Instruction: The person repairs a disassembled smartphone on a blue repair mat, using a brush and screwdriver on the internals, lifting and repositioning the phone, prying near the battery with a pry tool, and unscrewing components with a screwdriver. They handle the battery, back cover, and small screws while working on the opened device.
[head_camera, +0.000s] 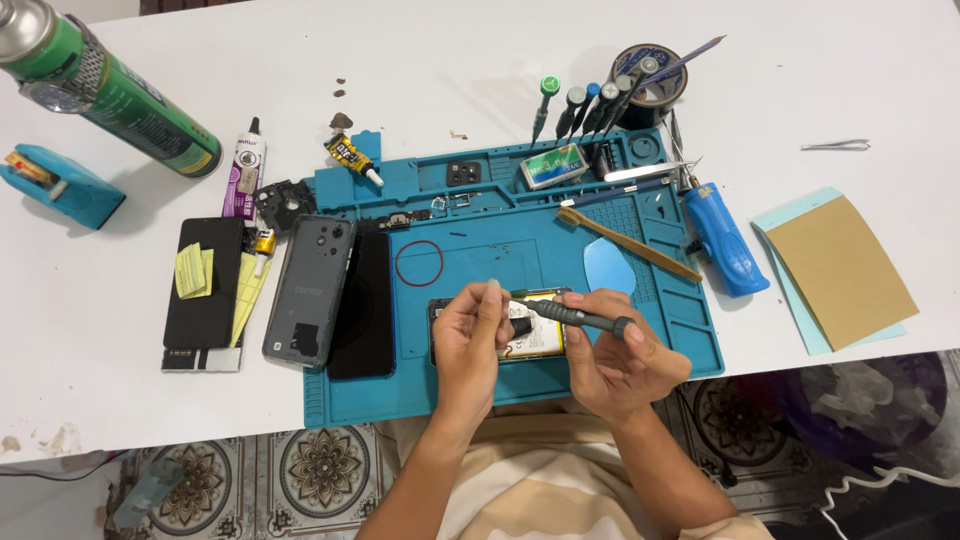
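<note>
My right hand (618, 362) pinches a dark screwdriver (572, 316), its tip angled down onto the opened phone (530, 338) on the blue mat (480, 250). My left hand (470, 340) curls over the phone's left end, fingers pressed together, hiding that part. Just above lie a red ring (419, 263), a brush (628, 243) and a blue pick (606, 267). Left of my hands sit a grey back cover (310, 290) and black screen (362, 305).

The opened phone (535, 335) lies mostly hidden under the left hand (470, 345) and right hand (615, 360), and the screwdriver (575, 318) tip is too small to make out. The green spray can (95, 80) is cut off by the picture's top-left corner.
</note>
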